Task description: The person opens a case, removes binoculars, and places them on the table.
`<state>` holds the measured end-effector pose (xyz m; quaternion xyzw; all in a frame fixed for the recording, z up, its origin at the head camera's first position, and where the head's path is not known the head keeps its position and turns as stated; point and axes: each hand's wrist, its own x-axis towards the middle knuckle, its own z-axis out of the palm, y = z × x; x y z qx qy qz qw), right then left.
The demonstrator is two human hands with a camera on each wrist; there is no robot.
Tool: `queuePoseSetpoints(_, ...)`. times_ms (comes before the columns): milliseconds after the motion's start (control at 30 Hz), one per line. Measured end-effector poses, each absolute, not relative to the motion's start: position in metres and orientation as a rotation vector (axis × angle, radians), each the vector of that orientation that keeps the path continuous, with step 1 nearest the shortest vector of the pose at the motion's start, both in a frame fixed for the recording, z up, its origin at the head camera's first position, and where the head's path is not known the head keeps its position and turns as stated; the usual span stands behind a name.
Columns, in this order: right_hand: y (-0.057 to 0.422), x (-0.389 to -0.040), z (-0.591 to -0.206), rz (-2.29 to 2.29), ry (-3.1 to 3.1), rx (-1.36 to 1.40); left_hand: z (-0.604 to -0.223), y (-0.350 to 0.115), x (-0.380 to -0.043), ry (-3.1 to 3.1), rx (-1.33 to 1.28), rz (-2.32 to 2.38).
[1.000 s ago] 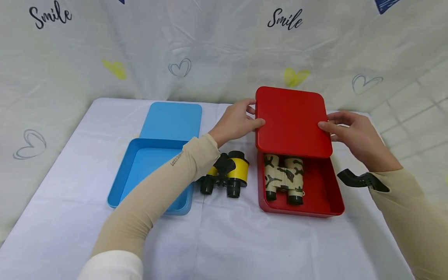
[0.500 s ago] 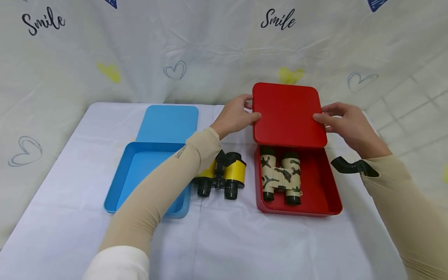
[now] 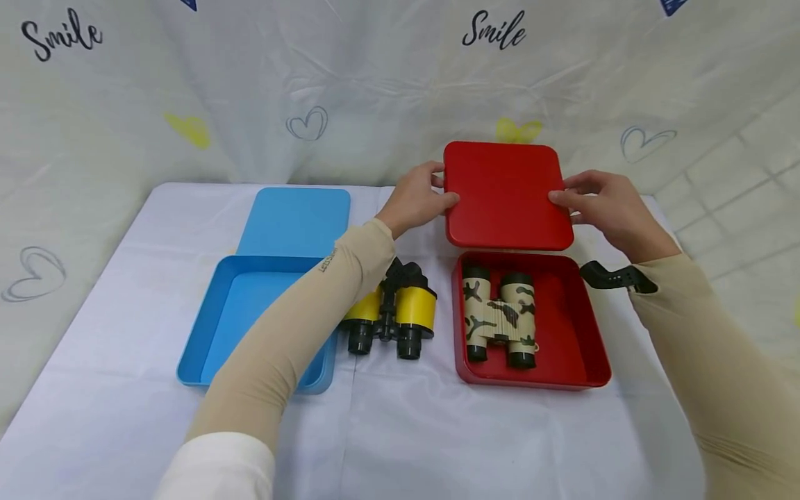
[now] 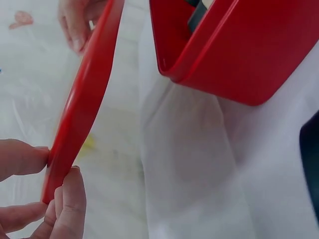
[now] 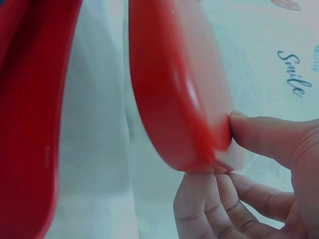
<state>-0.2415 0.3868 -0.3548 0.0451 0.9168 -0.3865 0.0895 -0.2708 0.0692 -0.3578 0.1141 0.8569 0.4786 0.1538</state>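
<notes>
Between my two hands is a red lid (image 3: 507, 196), held up just behind the red box (image 3: 578, 330). My left hand (image 3: 415, 199) pinches its left edge, thumb on top and fingertips beneath, as the left wrist view shows on the lid (image 4: 82, 104). The right hand (image 3: 609, 208) pinches the opposite edge; in the right wrist view its thumb and fingers (image 5: 199, 199) meet at a corner of the lid (image 5: 164, 89). Camouflage binoculars (image 3: 500, 319) lie in the left half of the open red box.
Yellow and black binoculars (image 3: 412, 309) lie left of the red box, partly behind my left sleeve. Farther left is an open blue box (image 3: 209, 333), with its blue lid (image 3: 294, 221) behind it. A printed curtain (image 3: 387, 83) hangs behind the white table (image 3: 425, 430).
Both hands have carried the red lid backward, away from me and slightly left. It overlapped the back of the red box before; now the box's back rim shows. The camouflage binoculars are fully uncovered.
</notes>
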Motion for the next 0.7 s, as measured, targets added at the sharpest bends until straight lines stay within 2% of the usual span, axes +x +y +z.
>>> queuePoseSetpoints(700, 0.388, -0.276, -0.378, -1.044, 2.631, 0.144, -0.382, 0.081, -0.289, 2.514, 0.264, 1.270)
